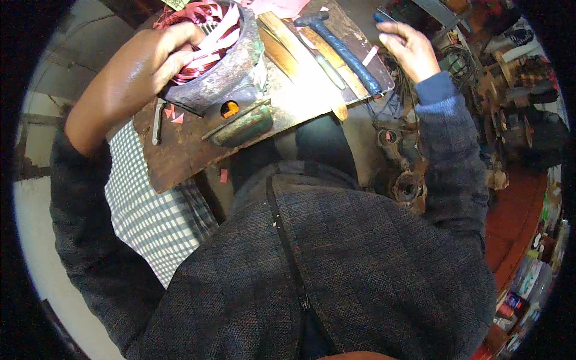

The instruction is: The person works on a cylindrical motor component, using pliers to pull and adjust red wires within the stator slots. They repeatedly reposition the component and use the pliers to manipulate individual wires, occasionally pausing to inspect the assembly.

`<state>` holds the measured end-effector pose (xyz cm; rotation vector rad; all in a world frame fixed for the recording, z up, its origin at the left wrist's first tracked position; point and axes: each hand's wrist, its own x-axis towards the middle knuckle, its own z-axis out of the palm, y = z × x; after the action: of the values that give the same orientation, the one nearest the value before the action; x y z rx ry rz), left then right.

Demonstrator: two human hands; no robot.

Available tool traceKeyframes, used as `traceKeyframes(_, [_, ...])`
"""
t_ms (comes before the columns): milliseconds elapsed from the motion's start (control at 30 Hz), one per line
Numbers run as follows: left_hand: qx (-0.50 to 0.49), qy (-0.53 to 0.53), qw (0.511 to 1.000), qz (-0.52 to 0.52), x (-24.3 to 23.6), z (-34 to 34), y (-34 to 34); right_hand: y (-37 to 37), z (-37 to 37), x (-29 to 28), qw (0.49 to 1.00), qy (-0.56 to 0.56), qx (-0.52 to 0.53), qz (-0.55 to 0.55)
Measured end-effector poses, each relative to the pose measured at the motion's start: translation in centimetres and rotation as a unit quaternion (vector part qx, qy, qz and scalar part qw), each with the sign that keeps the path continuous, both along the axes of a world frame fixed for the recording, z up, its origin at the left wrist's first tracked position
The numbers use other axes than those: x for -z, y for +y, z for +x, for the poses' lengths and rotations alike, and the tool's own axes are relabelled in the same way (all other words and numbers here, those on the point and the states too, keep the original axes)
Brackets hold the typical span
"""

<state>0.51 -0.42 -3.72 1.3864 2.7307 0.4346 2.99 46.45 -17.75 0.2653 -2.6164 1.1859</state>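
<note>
A grey, worn motor housing (210,90) lies on its side at the far left of the board, with reddish copper windings (195,71) and glossy pink strips (225,37) at its open end. My left hand (171,51) reaches into that opening, its thumb and fingers closed against the windings; what lies between the fingertips is hidden. Out past the board's right edge, my right hand (411,53) is raised with curled fingers. At its fingertips is a small blue-handled tool (379,18), whose kind I cannot make out.
On the wooden board (180,153) lie a hammer with a dark wrapped handle (342,51), flat wooden sticks (279,45), a pale-handled knife (329,71) and pink scraps (177,118). Checked cloth (150,204) hangs at left. Metal parts (408,186) and wire coils (459,63) lie at right.
</note>
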Motion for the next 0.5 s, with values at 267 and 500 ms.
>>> traceKeyframes(267, [0.022,-0.151,0.988,-0.019,-1.3,-2.0,0.0,-0.1,6.0,7.2,0.992,-0.111,0.053,0.036])
traceKeyframes(500, [-0.009,-0.22,0.967,-0.129,-3.3,-3.1,1.8,-5.7,7.5,5.4,0.971,0.145,0.058,0.181])
